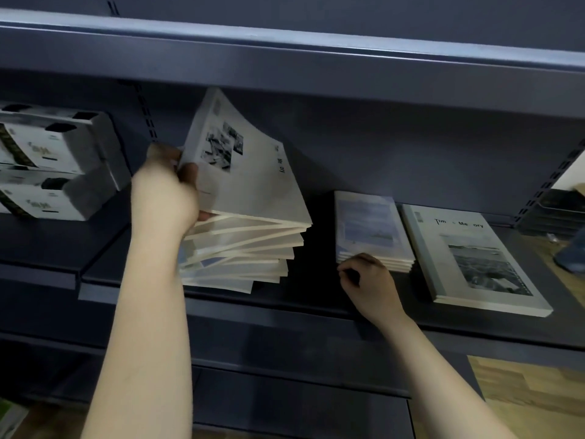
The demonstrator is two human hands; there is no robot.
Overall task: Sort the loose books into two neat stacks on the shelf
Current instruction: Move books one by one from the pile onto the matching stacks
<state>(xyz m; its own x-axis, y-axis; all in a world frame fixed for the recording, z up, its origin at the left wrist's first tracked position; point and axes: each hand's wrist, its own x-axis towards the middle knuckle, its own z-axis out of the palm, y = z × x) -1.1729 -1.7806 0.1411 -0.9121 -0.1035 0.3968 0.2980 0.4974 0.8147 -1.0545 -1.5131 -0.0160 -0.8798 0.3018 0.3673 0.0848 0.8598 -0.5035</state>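
Note:
A fanned, uneven pile of loose pale books (240,251) lies on the dark shelf (316,289). My left hand (167,188) grips the left edge of the top grey book (243,166) and tilts it up off the pile. To the right stands a small neat stack with a bluish cover (370,226). My right hand (368,283) rests against that stack's near left corner, fingers curled. A second stack with a grey photo cover (468,258) lies further right.
Two white cartons (53,163) sit stacked at the left on the same shelf level. The upper shelf's front lip (285,55) hangs close above the lifted book. Dark trays (560,213) and a wooden floor (522,394) show at the right.

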